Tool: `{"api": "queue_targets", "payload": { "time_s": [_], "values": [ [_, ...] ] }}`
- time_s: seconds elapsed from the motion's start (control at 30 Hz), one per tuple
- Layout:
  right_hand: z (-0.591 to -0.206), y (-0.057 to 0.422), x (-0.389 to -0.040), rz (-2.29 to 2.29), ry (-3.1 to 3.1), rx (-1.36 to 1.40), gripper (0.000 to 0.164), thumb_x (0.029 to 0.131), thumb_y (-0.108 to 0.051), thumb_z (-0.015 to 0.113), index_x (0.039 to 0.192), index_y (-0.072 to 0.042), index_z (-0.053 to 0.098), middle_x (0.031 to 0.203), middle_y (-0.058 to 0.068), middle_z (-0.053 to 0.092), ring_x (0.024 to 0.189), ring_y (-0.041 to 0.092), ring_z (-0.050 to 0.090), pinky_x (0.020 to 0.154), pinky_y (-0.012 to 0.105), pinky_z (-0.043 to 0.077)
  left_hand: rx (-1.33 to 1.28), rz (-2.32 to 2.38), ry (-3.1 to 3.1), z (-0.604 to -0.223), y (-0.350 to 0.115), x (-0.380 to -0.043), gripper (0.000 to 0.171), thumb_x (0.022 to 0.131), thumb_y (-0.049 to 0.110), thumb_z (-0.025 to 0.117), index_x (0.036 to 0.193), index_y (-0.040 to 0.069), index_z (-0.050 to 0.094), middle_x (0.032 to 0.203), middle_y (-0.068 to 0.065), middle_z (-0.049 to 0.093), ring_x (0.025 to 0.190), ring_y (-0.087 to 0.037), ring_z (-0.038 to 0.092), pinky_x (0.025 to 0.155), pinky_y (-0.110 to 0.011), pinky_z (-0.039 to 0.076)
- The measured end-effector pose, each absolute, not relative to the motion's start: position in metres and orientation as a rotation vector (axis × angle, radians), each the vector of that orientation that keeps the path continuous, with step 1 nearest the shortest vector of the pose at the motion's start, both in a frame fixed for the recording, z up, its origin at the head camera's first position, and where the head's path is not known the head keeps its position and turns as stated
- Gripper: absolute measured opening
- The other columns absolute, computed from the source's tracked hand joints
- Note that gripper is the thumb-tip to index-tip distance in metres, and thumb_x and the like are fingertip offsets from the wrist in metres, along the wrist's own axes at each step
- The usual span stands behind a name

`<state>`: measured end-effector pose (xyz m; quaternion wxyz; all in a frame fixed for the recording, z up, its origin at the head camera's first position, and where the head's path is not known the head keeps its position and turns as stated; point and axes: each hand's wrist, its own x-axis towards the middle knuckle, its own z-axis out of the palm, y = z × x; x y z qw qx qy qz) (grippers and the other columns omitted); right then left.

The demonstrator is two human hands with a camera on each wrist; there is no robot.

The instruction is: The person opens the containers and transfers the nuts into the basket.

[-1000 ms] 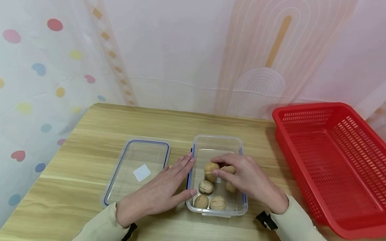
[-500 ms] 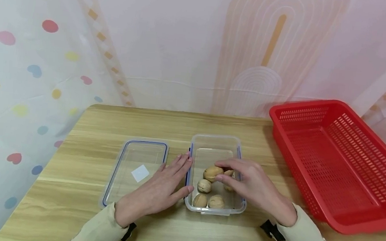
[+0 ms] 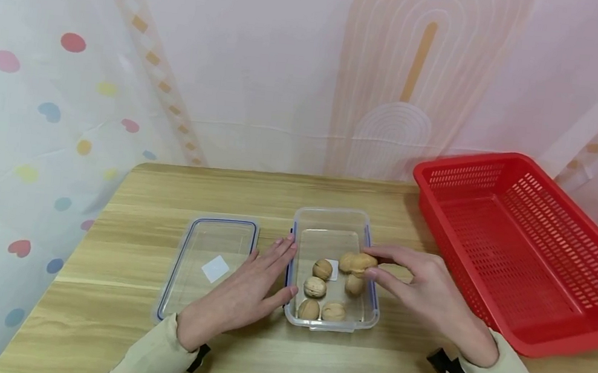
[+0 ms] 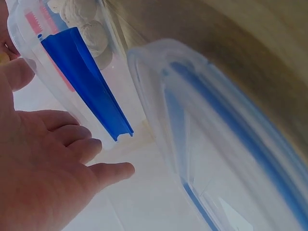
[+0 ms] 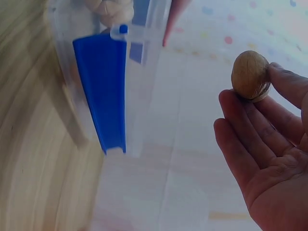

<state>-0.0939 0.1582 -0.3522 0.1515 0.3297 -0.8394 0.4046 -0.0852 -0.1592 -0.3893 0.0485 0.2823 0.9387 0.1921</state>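
Between thumb and fingertips, my right hand [image 3: 425,285] pinches a walnut [image 5: 250,76] above the right rim of a clear plastic container [image 3: 328,217]. Several more walnuts [image 3: 315,287] lie inside, mostly toward the near half. A white square label shows among them on the container's floor. My left hand [image 3: 244,293] rests along the container's left wall with its fingers straight and thumb near the near-left corner. In the left wrist view, blue latch flap [image 4: 86,82] hangs on the wall close to those fingers.
Left of the container lies its clear lid [image 3: 225,233] with a blue seal and a white square label, partly under my left forearm. A large red perforated basket [image 3: 499,256] stands at the right. A patterned curtain [image 3: 267,74] hangs behind the wooden table [image 3: 211,192].
My right hand has lifted a walnut from among the others and carried it rightward to the container's right rim. The left hand stays at the left wall. The view has shifted slightly.
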Motion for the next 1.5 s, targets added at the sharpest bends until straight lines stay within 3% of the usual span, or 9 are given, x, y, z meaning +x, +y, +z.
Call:
{"api": "queue_targets", "payload": {
  "time_s": [0.43,0.63,1.03,1.23,1.5],
  "values": [
    [-0.332,0.187,-0.079,1.129,-2.41,0.786,0.042,0.079,0.001,0.087,0.118,-0.013,0.078,0.108,-0.005,0.078,0.095,0.004,0.07,0.083,0.008,0.05,0.845,0.608,2.853,-0.388,-0.159,-0.086,0.076,0.107,0.041,0.057,0.162,0.0,0.027,0.17,-0.015,0.017,0.156,-0.035,0.019,0.123,-0.062,0.021],
    [-0.322,0.203,-0.075,1.045,-2.392,0.784,0.049,0.075,0.003,0.089,0.119,-0.016,0.078,0.107,-0.007,0.077,0.084,-0.002,0.063,0.067,0.011,0.045,0.858,0.6,2.852,-0.388,-0.159,-0.086,0.076,0.106,0.041,0.057,0.162,-0.001,0.027,0.17,-0.016,0.017,0.156,-0.036,0.018,0.123,-0.062,0.018],
    [-0.3,0.244,-0.071,0.809,-2.413,0.784,0.056,0.068,0.005,0.091,0.119,-0.014,0.078,0.106,-0.007,0.077,0.097,-0.01,0.066,0.08,0.005,0.05,0.856,0.608,2.859,-0.39,-0.159,-0.087,0.076,0.106,0.042,0.057,0.162,-0.001,0.027,0.17,-0.016,0.017,0.156,-0.035,0.019,0.123,-0.062,0.018],
    [-0.291,0.261,-0.076,0.825,-2.429,0.752,0.059,0.065,0.011,0.091,0.118,-0.01,0.078,0.105,-0.013,0.075,0.097,-0.014,0.065,0.084,0.005,0.05,0.855,0.598,2.855,-0.389,-0.158,-0.086,0.076,0.107,0.041,0.057,0.162,-0.002,0.027,0.17,-0.017,0.016,0.156,-0.036,0.018,0.123,-0.063,0.018],
    [-0.28,0.28,-0.09,0.895,-2.524,0.541,0.048,0.076,0.009,0.087,0.119,-0.011,0.078,0.102,-0.025,0.071,0.088,-0.015,0.063,0.078,0.001,0.047,0.862,0.576,2.849,-0.387,-0.158,-0.086,0.075,0.107,0.04,0.055,0.162,-0.002,0.026,0.17,-0.018,0.016,0.156,-0.036,0.018,0.122,-0.064,0.019]
  ]
}}
